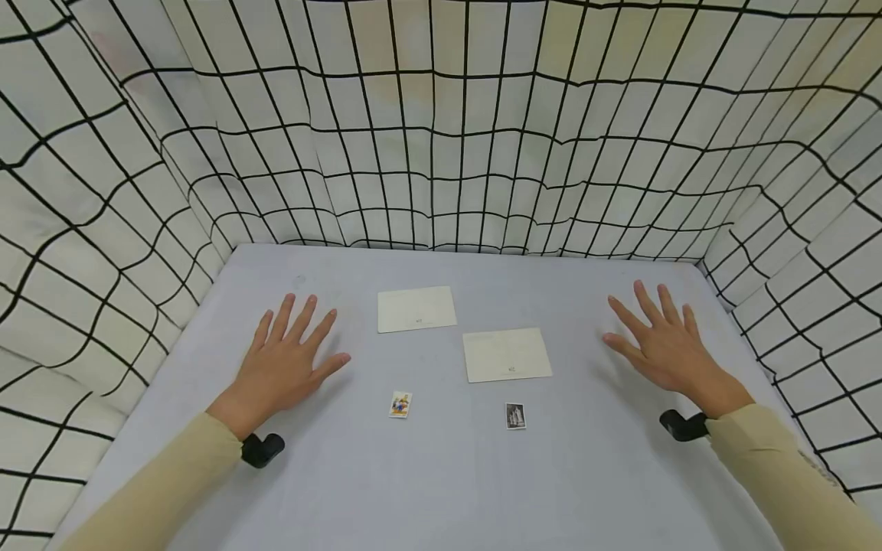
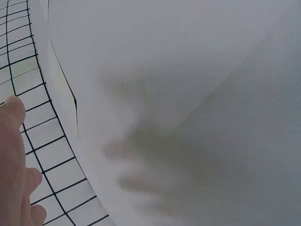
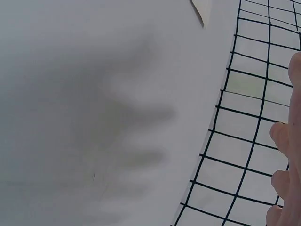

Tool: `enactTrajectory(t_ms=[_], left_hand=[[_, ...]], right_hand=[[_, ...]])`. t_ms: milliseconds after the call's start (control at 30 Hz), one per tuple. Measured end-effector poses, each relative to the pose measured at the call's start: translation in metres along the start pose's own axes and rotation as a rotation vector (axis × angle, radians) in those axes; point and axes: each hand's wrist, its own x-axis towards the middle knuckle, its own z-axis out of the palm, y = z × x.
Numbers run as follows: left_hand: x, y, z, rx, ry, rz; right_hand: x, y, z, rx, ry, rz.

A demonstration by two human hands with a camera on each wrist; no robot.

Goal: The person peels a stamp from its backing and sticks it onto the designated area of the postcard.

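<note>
On the left side of the table, my left hand point(image 1: 281, 373) hovers with its fingers spread and nothing in it. Opposite it, my right hand point(image 1: 663, 348) is likewise raised and spread, holding nothing. Between them lie two off-white cards like postcards: a farther one point(image 1: 416, 309) left of the middle, and a nearer one point(image 1: 507, 355) to its right. Each has a small mark near its lower edge. Closer to me are two small stamps, a colourful one point(image 1: 400, 404) nearest my left hand and a black-and-white one point(image 1: 515, 415). In the wrist views only parts of the fingers show.
A white cloth-like surface covers the table point(image 1: 441, 490). Black netting point(image 1: 430, 177) over white sheets rises along the back and both sides. Each wrist carries a small black camera, one on the left point(image 1: 262, 450) and one on the right point(image 1: 684, 425).
</note>
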Motion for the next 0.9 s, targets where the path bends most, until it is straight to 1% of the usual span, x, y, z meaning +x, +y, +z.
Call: enactTrajectory(t_ms=[133, 267, 400, 600, 767, 900], left_hand=[[0.011, 0.001, 0.0, 0.022, 0.005, 0.02], [0.018, 0.0, 0.0, 0.027, 0.008, 0.02], [0.022, 0.0, 0.002, 0.021, -0.009, 0.013], [0.029, 0.001, 0.008, 0.014, -0.017, 0.019], [0.032, 0.005, 0.014, -0.002, -0.018, 0.021], [0.034, 0.009, 0.017, -0.009, -0.008, 0.023]], right_hand=[[0.008, -0.008, 0.002, 0.019, -0.007, -0.002], [0.016, -0.018, 0.004, 0.032, 0.008, -0.024], [0.022, -0.029, 0.005, 0.026, 0.008, -0.044], [0.027, -0.04, 0.007, 0.035, 0.015, -0.055], [0.031, -0.051, 0.013, 0.066, 0.035, -0.075], [0.037, -0.064, 0.017, 0.096, 0.058, -0.11]])
